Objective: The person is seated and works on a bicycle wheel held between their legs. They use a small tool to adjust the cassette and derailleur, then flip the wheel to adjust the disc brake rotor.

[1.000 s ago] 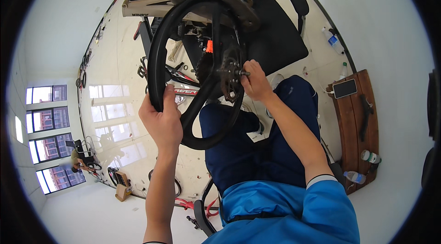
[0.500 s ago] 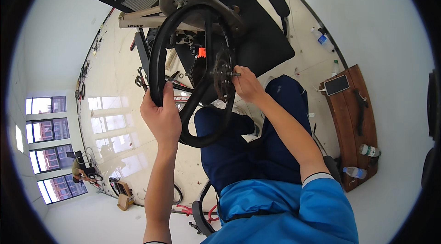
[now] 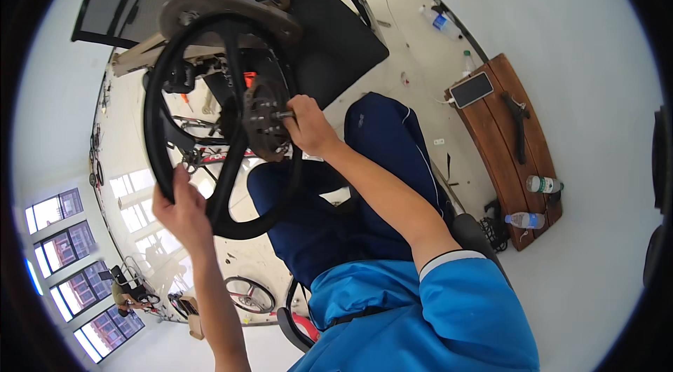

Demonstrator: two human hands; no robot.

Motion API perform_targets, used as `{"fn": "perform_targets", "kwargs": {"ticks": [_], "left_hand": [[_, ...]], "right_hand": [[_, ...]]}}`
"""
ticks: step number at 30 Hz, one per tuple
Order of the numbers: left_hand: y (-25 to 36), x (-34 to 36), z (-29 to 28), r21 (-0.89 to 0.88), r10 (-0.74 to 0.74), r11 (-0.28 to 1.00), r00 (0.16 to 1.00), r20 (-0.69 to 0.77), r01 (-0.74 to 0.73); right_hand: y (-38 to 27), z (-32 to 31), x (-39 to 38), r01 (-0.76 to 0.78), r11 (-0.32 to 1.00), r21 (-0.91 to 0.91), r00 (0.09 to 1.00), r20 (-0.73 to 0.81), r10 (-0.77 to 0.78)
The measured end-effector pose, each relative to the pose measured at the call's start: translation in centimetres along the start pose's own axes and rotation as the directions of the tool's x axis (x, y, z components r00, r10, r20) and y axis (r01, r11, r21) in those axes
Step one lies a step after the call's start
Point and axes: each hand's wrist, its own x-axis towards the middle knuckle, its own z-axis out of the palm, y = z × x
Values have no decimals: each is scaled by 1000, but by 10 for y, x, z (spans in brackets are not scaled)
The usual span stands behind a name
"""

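Observation:
A black bicycle wheel [image 3: 155, 127] with a few thick spokes is held upright above my knees. My left hand [image 3: 184, 212] grips its rim at the lower left, the thumb pressed on the near side. At the hub, a dark toothed disc [image 3: 265, 118] faces right, with a metal axle end sticking out. My right hand [image 3: 312, 127] closes its fingertips round that axle end; whether a nut is between them is hidden. Just behind the wheel, a beige bicycle frame [image 3: 139, 55] with a brown chain guard [image 3: 231, 10] rests on a black office chair [image 3: 333, 43].
To the right, a wooden bench [image 3: 496, 135] bears a phone [image 3: 472, 90], a black handle-like part [image 3: 517, 127] and plastic bottles [image 3: 526, 221]. Another wheel [image 3: 250, 295] lies on the floor behind my left forearm. A person [image 3: 125, 296] sits far off at the left.
My view has turned, so the scene sits further left. The wheel has tilted so that its disc side faces me more. Both hands keep their places on rim and axle.

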Motion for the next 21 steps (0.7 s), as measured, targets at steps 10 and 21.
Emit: {"fn": "perform_targets", "kwargs": {"ticks": [10, 21], "left_hand": [[-10, 19, -23, 69, 14, 998, 990, -140, -4], [-4, 5, -8, 96, 8, 995, 984, -178, 10]], "right_hand": [[8, 11, 8, 271, 956, -115, 962, 45, -268], [8, 15, 0, 196, 972, -130, 981, 10, -196]]}}
